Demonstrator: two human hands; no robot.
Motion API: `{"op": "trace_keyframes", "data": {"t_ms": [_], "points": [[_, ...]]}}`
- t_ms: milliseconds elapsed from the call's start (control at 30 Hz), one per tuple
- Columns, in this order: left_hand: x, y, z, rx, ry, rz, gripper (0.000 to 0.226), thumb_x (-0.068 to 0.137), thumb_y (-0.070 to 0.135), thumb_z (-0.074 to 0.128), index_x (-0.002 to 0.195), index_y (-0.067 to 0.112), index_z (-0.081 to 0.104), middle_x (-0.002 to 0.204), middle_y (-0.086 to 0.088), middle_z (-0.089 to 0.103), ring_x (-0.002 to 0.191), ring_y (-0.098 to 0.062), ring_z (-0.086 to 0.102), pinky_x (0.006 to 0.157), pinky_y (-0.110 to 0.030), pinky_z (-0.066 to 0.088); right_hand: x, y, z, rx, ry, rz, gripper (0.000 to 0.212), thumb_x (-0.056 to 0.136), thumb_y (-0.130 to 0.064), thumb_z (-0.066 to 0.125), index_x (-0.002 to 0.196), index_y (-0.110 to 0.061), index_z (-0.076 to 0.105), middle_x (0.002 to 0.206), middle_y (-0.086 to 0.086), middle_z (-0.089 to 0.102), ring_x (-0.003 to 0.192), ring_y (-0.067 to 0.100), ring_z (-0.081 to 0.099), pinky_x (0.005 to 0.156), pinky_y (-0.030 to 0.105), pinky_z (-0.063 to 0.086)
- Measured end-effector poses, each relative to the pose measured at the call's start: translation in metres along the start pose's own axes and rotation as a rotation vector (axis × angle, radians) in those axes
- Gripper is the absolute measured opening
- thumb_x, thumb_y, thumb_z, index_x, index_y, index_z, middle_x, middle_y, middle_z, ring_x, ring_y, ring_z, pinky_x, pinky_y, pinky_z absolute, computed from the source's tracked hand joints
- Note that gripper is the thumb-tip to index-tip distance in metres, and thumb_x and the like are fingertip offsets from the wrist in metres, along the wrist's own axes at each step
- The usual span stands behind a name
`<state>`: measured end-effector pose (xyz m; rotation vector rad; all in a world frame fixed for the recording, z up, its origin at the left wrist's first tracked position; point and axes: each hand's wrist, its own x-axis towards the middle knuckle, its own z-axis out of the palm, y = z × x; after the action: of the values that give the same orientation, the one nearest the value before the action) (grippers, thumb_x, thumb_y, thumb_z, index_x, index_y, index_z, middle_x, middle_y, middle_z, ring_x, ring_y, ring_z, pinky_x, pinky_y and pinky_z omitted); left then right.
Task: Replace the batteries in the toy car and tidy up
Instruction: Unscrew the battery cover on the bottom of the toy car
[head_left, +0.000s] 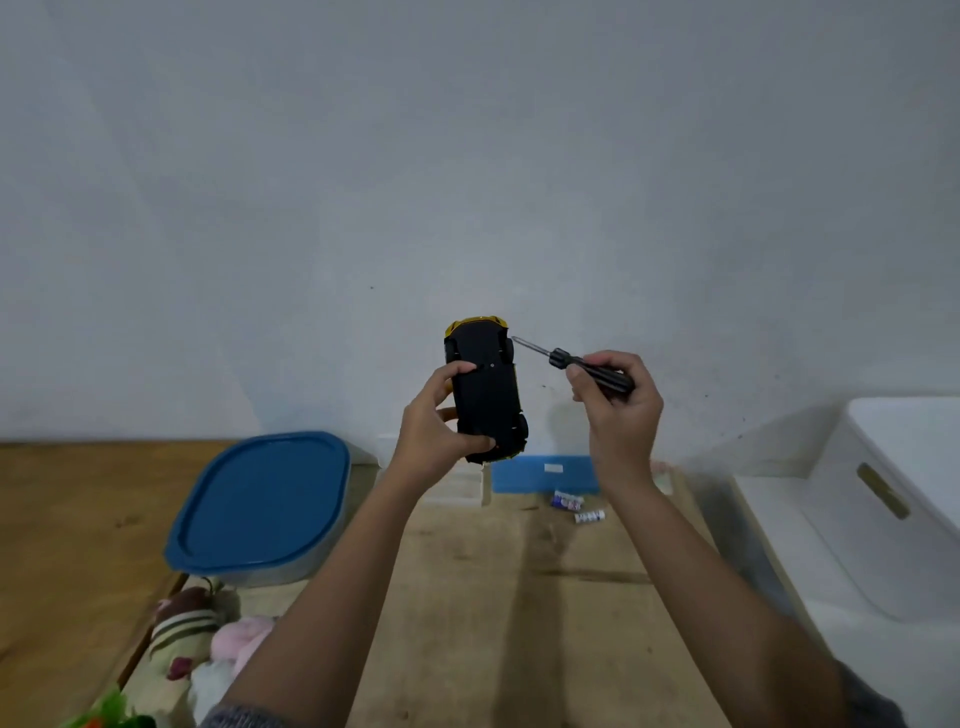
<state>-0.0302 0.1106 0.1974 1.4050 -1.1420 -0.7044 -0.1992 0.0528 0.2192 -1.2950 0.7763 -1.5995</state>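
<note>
Toy car (485, 395): underside up, raised above the bench (519, 597), left hand (436, 431) curled round its left side.
Screwdriver (582, 366): pinched in right hand (618, 410), tip beside the far right wheel.
Risk: the tip could slip off the screw and scar the plastic, or a loosened screw could drop.
Batteries (576, 506): on the bench, far right; labels too blurred to read.

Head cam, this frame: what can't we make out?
All head view.
toy car: body faces away; left hand covers part of the underside; underside detail too small to judge.
screwdriver: tip type too small; right hand wraps the handle.
batteries: labels blurred, count unclear.
blue-lidded container: lid hides contents.
white bin: cut by right edge, own wall hides inside.
</note>
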Motion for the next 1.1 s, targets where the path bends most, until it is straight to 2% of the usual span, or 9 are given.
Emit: {"op": "trace_keyframes", "data": {"t_ms": [100, 200, 467, 667, 833, 1100], "points": [[0.004, 0.013, -0.003, 0.014, 0.014, 0.038, 0.078, 0.057, -0.008, 0.081, 0.110, 0.040, 0.050, 0.124, 0.000, 0.057, 0.104, -0.022, 0.061, 0.075, -0.030, 0.058, -0.001, -0.006, 0.011, -0.021, -0.085, -0.029, 0.017, 0.082, 0.003, 0.064, 0.082, -0.012, 0.055, 0.078, 0.010, 0.060, 0.067, 0.011, 0.059, 0.066, 0.019, 0.051], [0.003, 0.018, -0.005, 0.029, 0.029, 0.072, 0.079, 0.057, -0.008, 0.081, 0.108, 0.042, 0.049, 0.123, 0.000, 0.057, 0.108, -0.023, 0.059, 0.082, -0.033, 0.057, -0.006, -0.005, 0.019, -0.035, -0.090, -0.038, 0.019, 0.082, 0.002, 0.064, 0.081, -0.015, 0.055, 0.080, 0.013, 0.061, 0.068, 0.014, 0.060, 0.067, 0.024, 0.052], [-0.002, 0.011, -0.010, 0.027, 0.044, 0.038, 0.077, 0.058, -0.006, 0.082, 0.115, 0.034, 0.048, 0.124, 0.000, 0.055, 0.104, -0.024, 0.060, 0.077, -0.034, 0.059, -0.012, 0.000, 0.023, -0.056, -0.074, -0.048, 0.026, 0.082, 0.002, 0.063, 0.079, -0.022, 0.055, 0.085, 0.018, 0.061, 0.072, 0.019, 0.060, 0.066, 0.020, 0.051], [-0.002, 0.010, -0.011, 0.032, 0.042, 0.037, 0.078, 0.058, -0.006, 0.082, 0.116, 0.034, 0.047, 0.124, 0.000, 0.054, 0.104, -0.022, 0.060, 0.076, -0.033, 0.059, -0.012, 0.003, 0.024, -0.056, -0.093, -0.025, 0.019, 0.083, 0.003, 0.063, 0.082, -0.015, 0.056, 0.076, 0.006, 0.061, 0.066, 0.009, 0.061, 0.066, 0.021, 0.052], [-0.002, 0.010, -0.011, 0.035, 0.043, 0.035, 0.078, 0.058, -0.007, 0.081, 0.116, 0.034, 0.047, 0.125, 0.000, 0.054, 0.103, -0.021, 0.060, 0.075, -0.031, 0.059, -0.012, 0.004, 0.024, -0.042, -0.078, 0.001, 0.013, 0.083, 0.002, 0.063, 0.084, -0.008, 0.056, 0.077, 0.007, 0.061, 0.064, 0.008, 0.061, 0.064, 0.019, 0.051], [-0.004, 0.009, -0.012, 0.023, 0.037, 0.035, 0.079, 0.058, -0.006, 0.081, 0.117, 0.034, 0.047, 0.127, -0.001, 0.053, 0.105, -0.022, 0.059, 0.073, -0.028, 0.059, -0.014, 0.001, 0.025, -0.010, -0.055, 0.040, 0.017, 0.083, 0.002, 0.063, 0.081, -0.013, 0.057, 0.075, 0.005, 0.061, 0.059, 0.004, 0.060, 0.061, 0.017, 0.052]]}}
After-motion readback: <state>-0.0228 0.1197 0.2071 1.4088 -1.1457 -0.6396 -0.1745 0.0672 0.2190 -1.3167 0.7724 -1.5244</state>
